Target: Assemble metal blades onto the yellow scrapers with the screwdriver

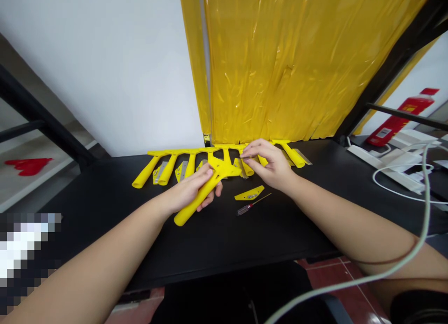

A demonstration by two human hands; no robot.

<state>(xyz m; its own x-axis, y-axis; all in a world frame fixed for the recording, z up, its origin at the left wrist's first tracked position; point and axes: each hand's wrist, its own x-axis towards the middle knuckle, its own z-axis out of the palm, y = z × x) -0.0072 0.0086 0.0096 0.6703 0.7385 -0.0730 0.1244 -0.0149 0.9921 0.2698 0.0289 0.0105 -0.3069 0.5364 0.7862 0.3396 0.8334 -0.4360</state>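
Observation:
My left hand is wrapped round a yellow scraper handle, its wide flat head tilted up to the right. Just right of that head, my right hand has thumb and fingertips pinched together; whatever is between them is too small to make out. On the black table below lies a flat yellow plate with small metal bits on it. Beside it rests a screwdriver with a dark, see-through handle. Behind my hands stretches a row of similar yellow scraper handles, with metal blades and yellow plates between them.
A yellow plastic curtain and a white panel stand behind the black table. To the right are a red bottle and white cables. One pale cable loops across my right forearm. Black frame posts flank both sides.

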